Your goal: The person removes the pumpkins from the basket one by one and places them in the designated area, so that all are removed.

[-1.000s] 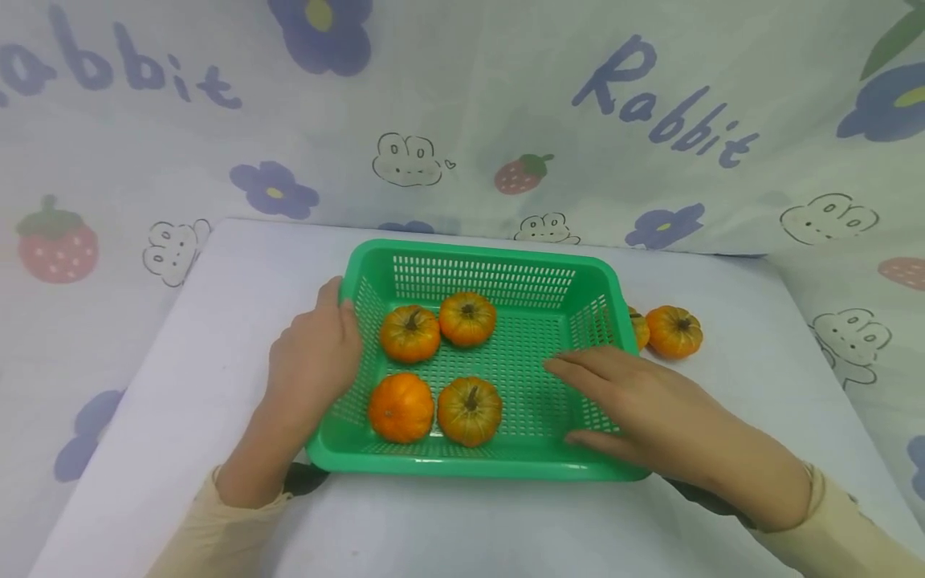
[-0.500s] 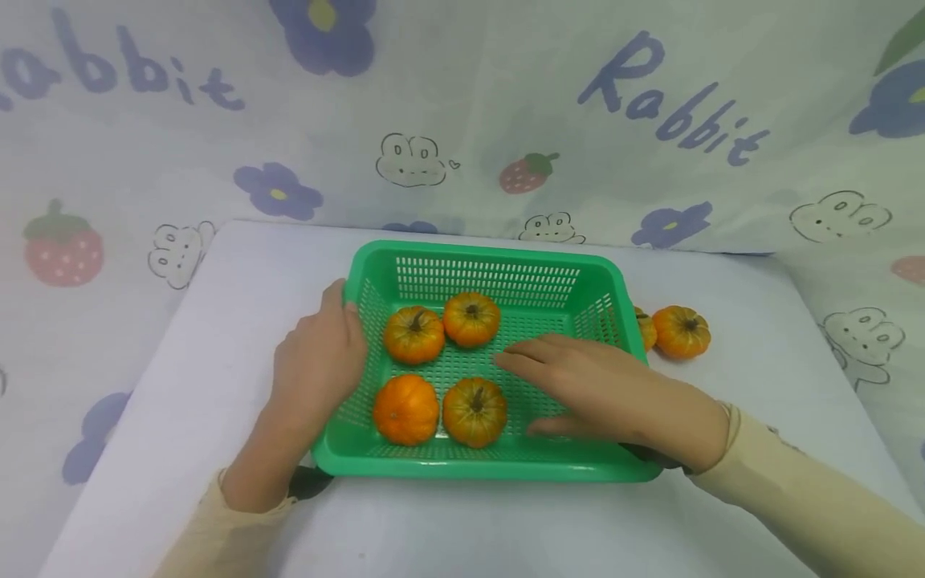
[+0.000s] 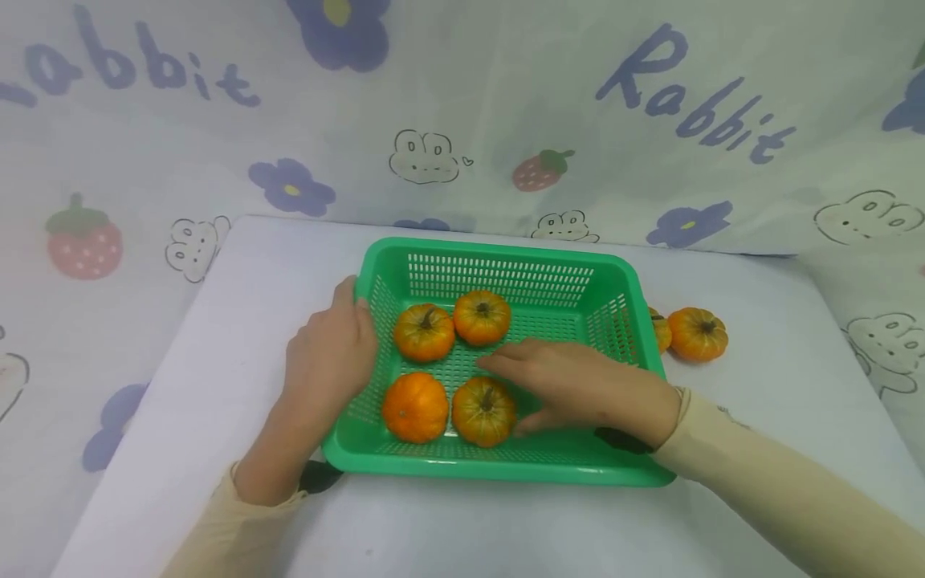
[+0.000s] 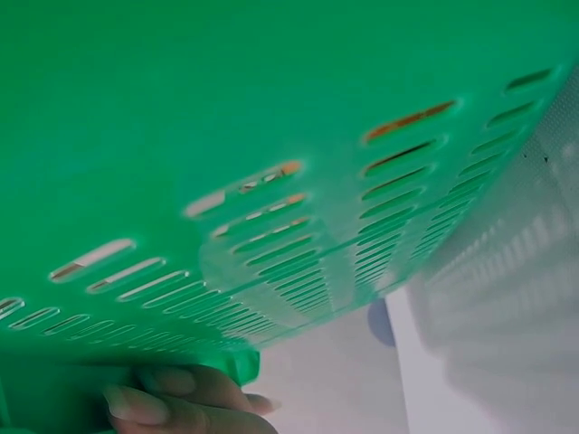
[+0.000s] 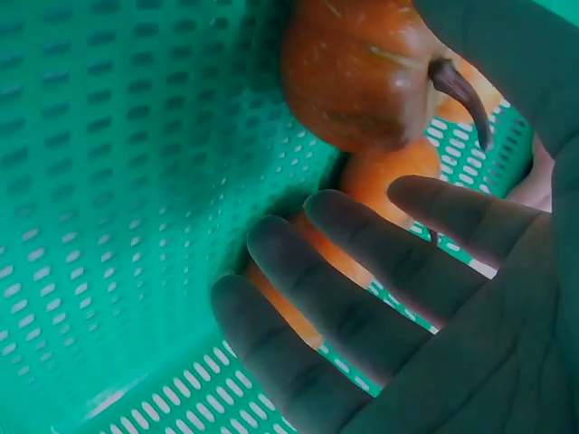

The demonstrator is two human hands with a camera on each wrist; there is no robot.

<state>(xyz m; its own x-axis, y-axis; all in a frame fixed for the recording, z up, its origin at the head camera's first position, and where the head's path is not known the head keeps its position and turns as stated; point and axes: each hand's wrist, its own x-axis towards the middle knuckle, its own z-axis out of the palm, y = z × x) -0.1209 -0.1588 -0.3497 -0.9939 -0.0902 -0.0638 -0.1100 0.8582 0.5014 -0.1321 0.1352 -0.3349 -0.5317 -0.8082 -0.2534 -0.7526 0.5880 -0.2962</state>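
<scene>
Four pumpkins (image 3: 486, 411) in basket (image 3: 499, 472), toward far edge of tabletop (image 3: 253, 297); likely firm, smooth, best gripped round sides. Right hand (image 3: 560, 384): fingers spread; left hand (image 3: 332, 349) pinching basket.

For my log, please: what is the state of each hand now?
Left hand: closed, holding the green basket at its side.
Right hand: open, close to a pumpkin.

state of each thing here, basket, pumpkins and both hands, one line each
green basket, upright, partly filled
back left pumpkin, stem up
back right pumpkin, stem up
front left pumpkin, no stem showing
front right pumpkin, stem up
outer pumpkin, on the white table, stem showing
half-hidden pumpkin, outside the basket, partly behind its wall
left hand, holding the basket's left rim
right hand, fingers spread, by the front right pumpkin, touch unclear
</scene>
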